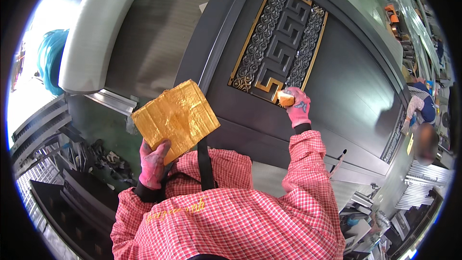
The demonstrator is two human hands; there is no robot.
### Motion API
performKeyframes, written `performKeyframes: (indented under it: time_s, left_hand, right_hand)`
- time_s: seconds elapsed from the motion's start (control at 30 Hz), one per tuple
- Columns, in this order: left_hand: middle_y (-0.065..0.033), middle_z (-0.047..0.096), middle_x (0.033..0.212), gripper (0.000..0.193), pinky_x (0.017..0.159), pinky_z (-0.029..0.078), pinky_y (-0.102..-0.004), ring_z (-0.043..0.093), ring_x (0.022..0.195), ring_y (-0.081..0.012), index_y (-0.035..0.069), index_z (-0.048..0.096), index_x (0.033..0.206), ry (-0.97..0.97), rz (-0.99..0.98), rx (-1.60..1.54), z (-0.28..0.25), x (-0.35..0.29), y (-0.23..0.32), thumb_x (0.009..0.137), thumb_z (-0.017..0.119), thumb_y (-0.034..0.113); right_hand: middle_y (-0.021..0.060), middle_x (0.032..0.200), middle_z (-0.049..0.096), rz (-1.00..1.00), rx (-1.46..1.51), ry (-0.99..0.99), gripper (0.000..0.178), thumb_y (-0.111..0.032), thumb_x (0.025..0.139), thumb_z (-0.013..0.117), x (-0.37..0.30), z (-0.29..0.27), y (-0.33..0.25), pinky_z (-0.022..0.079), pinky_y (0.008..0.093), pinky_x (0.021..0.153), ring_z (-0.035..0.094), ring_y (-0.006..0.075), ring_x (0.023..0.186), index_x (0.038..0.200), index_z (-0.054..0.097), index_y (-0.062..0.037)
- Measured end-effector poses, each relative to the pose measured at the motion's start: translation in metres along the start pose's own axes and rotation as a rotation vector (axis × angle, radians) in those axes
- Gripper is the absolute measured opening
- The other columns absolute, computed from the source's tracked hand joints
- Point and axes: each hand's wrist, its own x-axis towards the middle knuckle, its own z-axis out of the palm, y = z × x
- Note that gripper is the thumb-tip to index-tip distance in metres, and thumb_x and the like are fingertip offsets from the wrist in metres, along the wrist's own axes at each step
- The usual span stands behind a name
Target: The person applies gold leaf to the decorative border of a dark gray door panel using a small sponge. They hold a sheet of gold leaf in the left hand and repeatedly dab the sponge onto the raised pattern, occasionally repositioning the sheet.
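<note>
My left hand [154, 164], in a pink glove, grips the lower corner of a flat, square-cornered board [177, 118] with a crinkled gold surface, thumb on top. In my gloved right hand [299, 108] is a small sponge block [285, 98], white above and orange-gold below. It is at the near end of a raised ornamental panel [281, 43] on a dark grey door [346, 84]. Gold colours the panel's long borders, some near scrolls and parts of the key pattern; most of the relief is dark. Fingers cover whether the sponge touches the relief.
A large pale roll [98, 33] lies at the left, beside a coil of teal hose or strap [52, 60]. Dark metal profiles [72, 207] are stacked at lower left. Another person [421, 106] bends by the door's far right end. Scrap pieces [358, 226] lie at lower right.
</note>
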Motion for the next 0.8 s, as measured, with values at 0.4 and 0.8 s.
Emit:
performKeyframes:
  time_s: [0.4,0.8]
  left_hand:
    - [-0.0060,0.062,0.105,0.040,0.079,0.051,-0.0307,0.062,0.090,-0.0162,0.003,0.050,0.117,0.047,-0.030,-0.031,0.001,-0.007,0.003,0.080,0.065,0.003]
    - [-0.0060,0.062,0.104,0.041,0.077,0.052,-0.0302,0.062,0.089,-0.0164,0.002,0.050,0.118,0.047,-0.036,-0.060,-0.004,-0.005,-0.002,0.080,0.066,0.002]
  right_hand:
    - [0.0053,0.084,0.063,-0.483,-0.284,-0.297,0.010,-0.007,0.071,0.059,0.059,0.032,-0.038,0.046,0.0327,0.070,0.060,0.0241,0.078,0.077,0.061,-0.0141]
    - [0.0024,0.082,0.065,-0.595,-0.290,-0.299,0.015,-0.010,0.068,0.062,0.056,0.039,-0.017,0.048,0.0333,0.076,0.063,0.0240,0.082,0.081,0.066,-0.0149]
